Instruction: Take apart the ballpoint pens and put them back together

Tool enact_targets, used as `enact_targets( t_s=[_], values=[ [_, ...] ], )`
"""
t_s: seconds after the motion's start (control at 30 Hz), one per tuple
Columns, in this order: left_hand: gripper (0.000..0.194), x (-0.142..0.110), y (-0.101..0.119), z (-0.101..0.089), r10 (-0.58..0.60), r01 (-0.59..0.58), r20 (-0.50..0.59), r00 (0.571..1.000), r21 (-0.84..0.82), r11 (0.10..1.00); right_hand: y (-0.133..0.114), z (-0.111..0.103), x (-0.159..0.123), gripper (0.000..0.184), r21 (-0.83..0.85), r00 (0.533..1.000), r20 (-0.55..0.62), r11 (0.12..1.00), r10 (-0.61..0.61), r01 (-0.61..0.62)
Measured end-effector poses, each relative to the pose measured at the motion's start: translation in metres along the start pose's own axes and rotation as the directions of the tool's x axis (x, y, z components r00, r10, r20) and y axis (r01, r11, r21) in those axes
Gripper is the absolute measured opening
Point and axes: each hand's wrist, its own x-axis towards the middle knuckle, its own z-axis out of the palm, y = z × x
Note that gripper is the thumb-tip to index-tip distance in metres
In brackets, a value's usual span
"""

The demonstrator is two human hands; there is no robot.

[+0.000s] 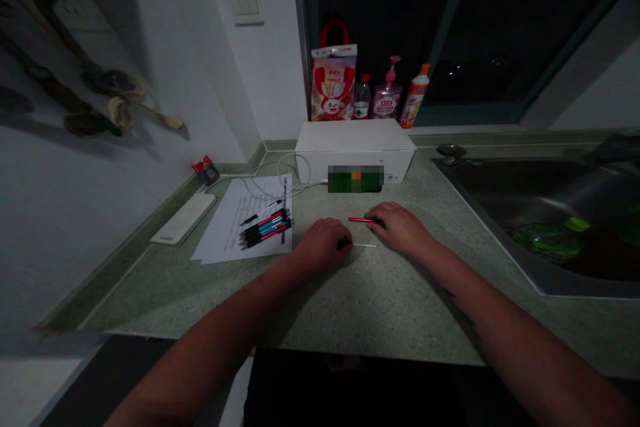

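Observation:
My right hand is closed on a red pen barrel, which points left from the fingertips, low over the counter. In my left hand, the closed fingers pinch the dark end of a thin white pen refill. The refill reaches to the right, a little nearer to me than the barrel, and the two pieces are apart. Left of my hands, several click pens in black, red and blue lie side by side on printed sheets of paper.
A white box stands at the back, with a phone leaning on it and a white cable plugged in. Bottles and a bag stand behind. A white power bank-like slab lies left; the sink is right.

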Motion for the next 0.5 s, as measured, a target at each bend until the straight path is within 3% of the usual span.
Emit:
enact_targets(
  t_s=[0.3,0.4,0.5],
  values=[
    [0.009,0.0,-0.001,0.003,-0.007,0.007,-0.005,1.0,-0.026,1.0,0.001,0.003,0.001,0.015,-0.068,1.0,-0.007,0.998,0.008,-0.008],
    [0.01,0.001,-0.004,0.007,-0.063,0.057,-0.077,0.995,-0.089,0.994,0.0,0.003,0.001,0.015,-0.085,1.0,-0.026,0.996,-0.009,0.007],
    [0.015,0.002,-0.007,0.012,-0.196,0.148,-0.198,0.96,-0.237,0.96,-0.004,0.001,0.002,0.015,-0.061,0.998,-0.057,0.998,-0.014,0.01]
  ],
)
